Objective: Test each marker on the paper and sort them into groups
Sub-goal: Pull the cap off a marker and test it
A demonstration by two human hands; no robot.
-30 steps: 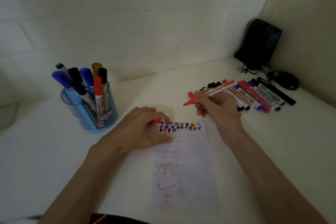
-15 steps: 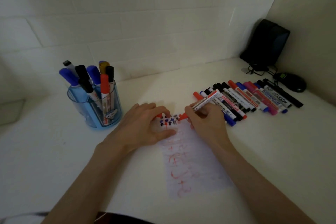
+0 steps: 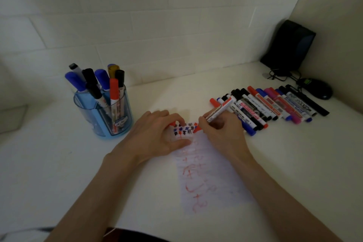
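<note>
Head view was dim and softly blurred, so the print on the barrels could not be read, and both forearms ran out of the bottom edge. The left hand (image 3: 157,133) lay with bent fingers over the top left corner of the paper (image 3: 212,179), hiding part of the small hash marks there. A small red piece (image 3: 172,123) peeped from under its fingertips; whether that grip was clenched on it or merely pressed the sheet could not be told. The right hand (image 3: 224,131) had its grip grasping a red marker (image 3: 218,111), fingers pinched low on the barrel. The red tip stuck out just below and left of the fingers, at the row of marks near the paper's top edge, and the white barrel slanted up and right over the knuckles. The paper was thin and pale, with faint red scrawls down its length, lying flat on the smooth white desk (image 3: 59,163). Behind the right hand a row of markers (image 3: 275,104) lay side by side, slim cylinders with red, blue, black and pink caps. To the left stood a translucent blue plastic holder (image 3: 104,122) with capped markers (image 3: 98,82) upright in it. In the far right corner sat a black speaker (image 3: 288,45) and a dark rounded mouse (image 3: 316,88), against a wall (image 3: 157,15) of pale brick.
</note>
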